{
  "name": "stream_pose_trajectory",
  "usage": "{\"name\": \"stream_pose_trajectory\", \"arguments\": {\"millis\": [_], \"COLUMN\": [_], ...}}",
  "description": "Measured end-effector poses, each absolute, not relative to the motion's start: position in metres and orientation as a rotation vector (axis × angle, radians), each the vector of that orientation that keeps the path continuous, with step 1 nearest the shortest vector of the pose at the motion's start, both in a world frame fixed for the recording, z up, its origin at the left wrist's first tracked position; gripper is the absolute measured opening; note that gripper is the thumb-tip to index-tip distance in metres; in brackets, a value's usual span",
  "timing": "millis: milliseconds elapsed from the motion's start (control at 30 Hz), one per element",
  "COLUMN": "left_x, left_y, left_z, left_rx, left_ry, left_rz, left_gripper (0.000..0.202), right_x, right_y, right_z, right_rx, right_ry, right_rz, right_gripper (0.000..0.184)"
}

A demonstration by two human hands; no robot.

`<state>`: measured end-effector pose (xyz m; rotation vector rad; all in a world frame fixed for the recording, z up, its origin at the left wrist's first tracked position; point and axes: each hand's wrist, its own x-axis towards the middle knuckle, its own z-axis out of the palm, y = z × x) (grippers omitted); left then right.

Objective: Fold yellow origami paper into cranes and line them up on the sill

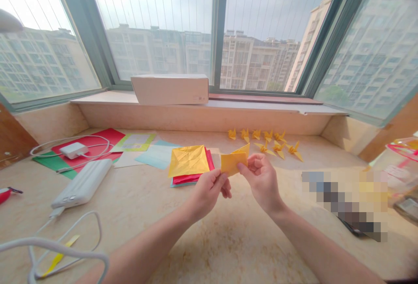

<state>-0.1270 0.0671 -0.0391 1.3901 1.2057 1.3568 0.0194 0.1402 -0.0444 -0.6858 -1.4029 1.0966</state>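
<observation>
A folded yellow sheet of origami paper (232,163) is held up between my two hands, with one flap standing up at its top right. My left hand (212,188) pinches its lower left corner. At its right edge, my right hand (261,179) grips it between thumb and fingers. Just left of the hands lies a stack of folded paper packets, a creased yellow packet (189,161) on top of red and light blue ones. Behind my right hand, several small yellow paper cranes (278,149) stand in two rows.
On the left are a white power bank (83,184), a charger (74,150), looping white cables and coloured sheets (158,154). A white box (170,90) sits on the window ledge. To the right are a blurred-out object (346,205) and a clear container with a red rim (400,166).
</observation>
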Motion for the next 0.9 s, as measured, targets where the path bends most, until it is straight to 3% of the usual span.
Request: {"name": "stream_pose_trajectory", "arguments": {"millis": [567, 733, 900], "left_x": [-0.127, -0.13, -0.144], "left_y": [0.069, 0.073, 0.075], "left_z": [-0.041, -0.044, -0.043], "left_rx": [1.315, 1.181, 1.374], "left_ry": [1.201, 1.213, 1.429], "left_rz": [1.367, 1.488, 1.256], "left_gripper": [0.038, 0.031, 0.029], "right_x": [0.017, 0.02, 0.031], "right_y": [0.136, 0.144, 0.157], "right_z": [-0.035, -0.042, -0.044], "right_rx": [-0.694, -0.743, -0.832], "right_ry": [-1.206, -1.374, -1.695], "right_rz": [1.292, 1.415, 0.739], "right_gripper": [0.044, 0.039, 0.04]}}
